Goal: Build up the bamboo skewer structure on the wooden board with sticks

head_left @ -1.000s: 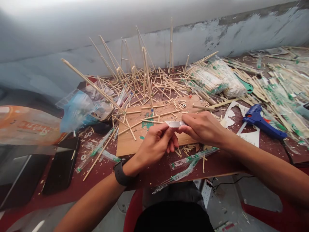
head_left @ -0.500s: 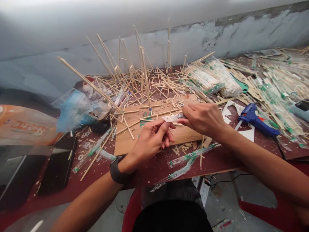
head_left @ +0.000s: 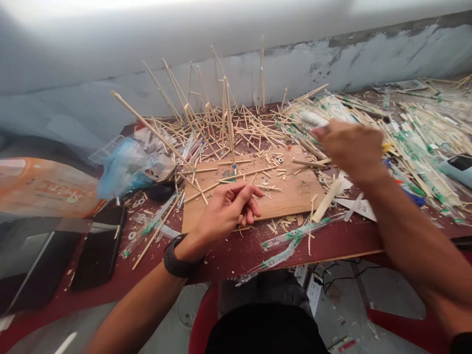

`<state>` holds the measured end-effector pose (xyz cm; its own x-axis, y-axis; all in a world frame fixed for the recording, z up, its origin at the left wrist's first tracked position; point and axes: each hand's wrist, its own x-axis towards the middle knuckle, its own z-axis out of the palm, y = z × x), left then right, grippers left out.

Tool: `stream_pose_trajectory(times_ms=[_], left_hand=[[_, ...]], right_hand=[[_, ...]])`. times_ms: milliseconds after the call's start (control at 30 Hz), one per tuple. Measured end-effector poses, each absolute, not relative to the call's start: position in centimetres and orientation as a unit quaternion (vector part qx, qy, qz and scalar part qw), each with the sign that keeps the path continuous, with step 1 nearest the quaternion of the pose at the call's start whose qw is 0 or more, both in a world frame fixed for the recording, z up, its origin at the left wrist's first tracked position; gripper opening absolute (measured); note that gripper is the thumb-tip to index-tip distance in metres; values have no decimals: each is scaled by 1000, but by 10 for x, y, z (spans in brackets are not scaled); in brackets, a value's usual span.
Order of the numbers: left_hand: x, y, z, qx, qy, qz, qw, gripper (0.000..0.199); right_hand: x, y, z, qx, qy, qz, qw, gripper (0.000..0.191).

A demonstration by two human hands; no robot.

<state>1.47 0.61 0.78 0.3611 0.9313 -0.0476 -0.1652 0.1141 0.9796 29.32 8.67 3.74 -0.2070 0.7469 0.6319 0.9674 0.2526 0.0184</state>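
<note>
My left hand (head_left: 232, 204), with a black watch (head_left: 181, 258) on the wrist, is over the front of the wooden board (head_left: 291, 196). Its thumb and fingers are pressed together; anything between them is too small or hidden to name. Up and to the right, my right hand (head_left: 352, 147) is smeared by motion, its fingers wrapped round a cutter knife (head_left: 313, 119) whose blurred blade points left. Thin wooden sticks (head_left: 239, 174) and short cut pieces lie on the board just beyond my left hand.
Upright stick frames (head_left: 228, 118) and loose sticks crowd the back by the wall. A blue glue gun (head_left: 415, 197) lies right, partly behind my arm, near plastic-wrapped sticks (head_left: 420, 162). A phone (head_left: 99, 248) and blue plastic bag (head_left: 120, 167) are left. Clear wrappers (head_left: 282, 258) overhang the front edge.
My right hand has swung up and right with the cutter knife, away from my left hand. The left hand keeps its closed pose near the board. The view has shifted slightly.
</note>
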Motion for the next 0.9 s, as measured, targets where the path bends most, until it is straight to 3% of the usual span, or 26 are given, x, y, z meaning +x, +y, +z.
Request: stream_pose_trajectory(times_ms=[100, 233, 400, 700, 900], left_hand=[[15, 5, 8, 515, 379, 415, 647, 37], [22, 6, 4, 527, 385, 385, 652, 43], [26, 5, 3, 564, 361, 374, 642, 51], [27, 2, 5, 599, 363, 358, 618, 50], [25, 1, 5, 596, 359, 356, 624, 47]], right_hand=[[310, 92, 37, -595, -714, -208, 306, 74], [276, 72, 21, -465, -843, -80, 258, 72], [244, 53, 16, -345, -912, -29, 219, 70], [247, 51, 8, -332, -929, -20, 164, 74], [246, 51, 8, -342, -918, -40, 196, 75]])
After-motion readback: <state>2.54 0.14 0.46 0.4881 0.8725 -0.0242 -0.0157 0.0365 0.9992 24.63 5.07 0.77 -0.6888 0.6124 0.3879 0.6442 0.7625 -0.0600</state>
